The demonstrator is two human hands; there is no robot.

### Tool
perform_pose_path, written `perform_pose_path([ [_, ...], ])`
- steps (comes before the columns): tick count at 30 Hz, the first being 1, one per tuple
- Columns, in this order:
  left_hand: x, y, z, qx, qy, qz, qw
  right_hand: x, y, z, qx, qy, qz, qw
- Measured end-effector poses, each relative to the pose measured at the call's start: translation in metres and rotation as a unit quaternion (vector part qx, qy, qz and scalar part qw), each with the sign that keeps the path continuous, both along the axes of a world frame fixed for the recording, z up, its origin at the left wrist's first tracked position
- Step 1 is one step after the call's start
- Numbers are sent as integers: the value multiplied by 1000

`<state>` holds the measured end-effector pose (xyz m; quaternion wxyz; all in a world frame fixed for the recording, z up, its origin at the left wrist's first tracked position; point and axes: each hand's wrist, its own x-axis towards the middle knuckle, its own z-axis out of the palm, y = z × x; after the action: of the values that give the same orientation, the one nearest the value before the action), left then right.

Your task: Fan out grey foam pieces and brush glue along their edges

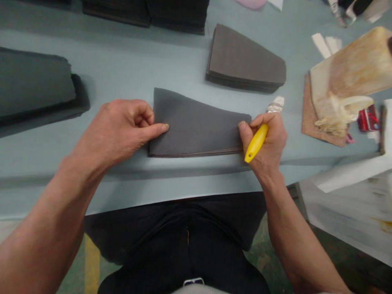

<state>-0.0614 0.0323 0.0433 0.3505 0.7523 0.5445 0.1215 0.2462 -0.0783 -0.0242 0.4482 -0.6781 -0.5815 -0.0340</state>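
Grey panels [199, 126], flat, matte and thinly stacked, lie on the table [128, 61] near its front edge, long axis left to right, tapering rightward. The left hand [128, 124] pinches the wide end, while the right hand [272, 132] grips a yellow-handled tool [256, 143], its thumb on the narrow end. Beyond sits a thicker tapered stack [248, 59]; rightward, a stained container [355, 67].

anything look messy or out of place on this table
Yes: the plastic jug at right looks grubby, with brownish stains and ragged residue near its handle. At left, the dark stack is askew, its upper pieces out of line with those underneath.
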Motion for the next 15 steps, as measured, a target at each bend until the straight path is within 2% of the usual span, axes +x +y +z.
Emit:
perform_pose_path([
  [15, -3, 3, -11, 21, -23, 2, 1000, -2, -3, 3, -7, 7, 24, 1000],
])
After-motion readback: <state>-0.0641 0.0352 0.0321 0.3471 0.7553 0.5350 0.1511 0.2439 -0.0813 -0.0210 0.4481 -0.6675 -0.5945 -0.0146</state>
